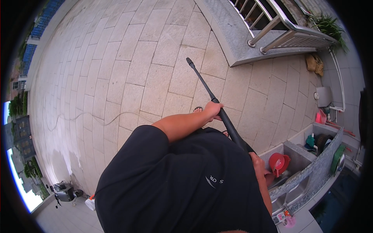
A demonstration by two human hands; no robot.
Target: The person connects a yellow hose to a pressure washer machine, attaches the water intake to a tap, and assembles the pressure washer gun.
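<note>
A long black pressure washer wand [229,123] slants across in front of my body, its nozzle end pointing up and ahead over the paving. My left hand [213,110] is closed around the middle of its barrel. At the thick rear end, low on the right, my right hand [257,161] grips the wand's handle; part of that hand's fingers and any trigger are hidden. From the nozzle I see no water jet.
A thin pale hose [104,123] curves over stone paving [134,68]. To the right stands a stone sink [285,149] with a red plastic scoop [278,163]. A metal railing [285,31] tops a raised grey ledge [233,46] ahead. A scooter [64,192] is parked behind left.
</note>
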